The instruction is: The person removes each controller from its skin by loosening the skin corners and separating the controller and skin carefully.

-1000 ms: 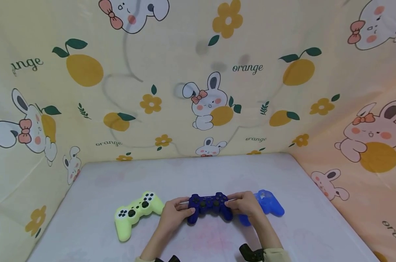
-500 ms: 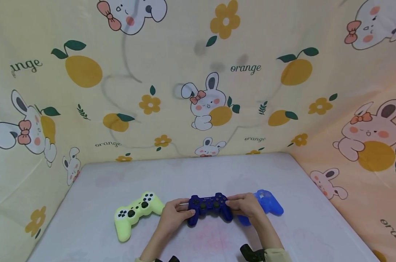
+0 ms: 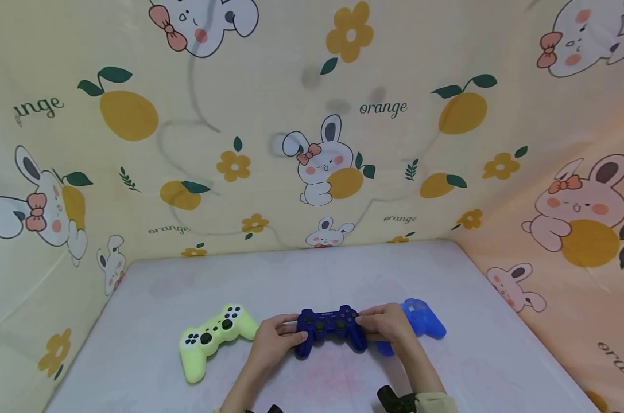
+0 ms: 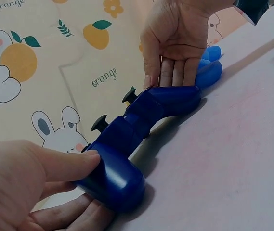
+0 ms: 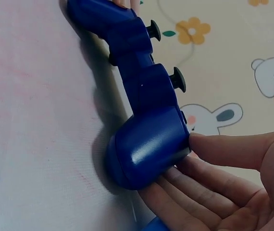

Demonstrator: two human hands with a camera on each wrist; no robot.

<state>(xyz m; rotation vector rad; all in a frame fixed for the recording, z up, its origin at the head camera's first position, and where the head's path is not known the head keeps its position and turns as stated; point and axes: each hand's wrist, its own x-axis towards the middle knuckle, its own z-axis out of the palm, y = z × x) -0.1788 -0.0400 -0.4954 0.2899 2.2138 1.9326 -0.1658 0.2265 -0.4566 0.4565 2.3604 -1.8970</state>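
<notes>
A dark blue game controller point(image 3: 328, 326) is held between both hands at the middle of the table, its buttons and sticks facing up. My left hand point(image 3: 271, 339) pinches its left end, thumb on top and fingers below, as the left wrist view shows on the glossy handle point(image 4: 120, 180). At the other end my right hand point(image 3: 391, 326) holds the right side, with the thumb point(image 5: 223, 147) at the upper edge and fingers under the handle. Both wrist views show the controller's underside close to the table or touching it; I cannot tell which.
To the left lies a lime-green controller point(image 3: 216, 335), set at an angle. A bright blue controller point(image 3: 426, 320) lies on the right, partly hidden behind my right hand. The pale table point(image 3: 270, 275) is enclosed by cloth walls point(image 3: 260, 74) printed with rabbits and oranges.
The head view has shifted slightly. Both hands keep the same hold on the dark blue controller, and the other two controllers stay where they were.
</notes>
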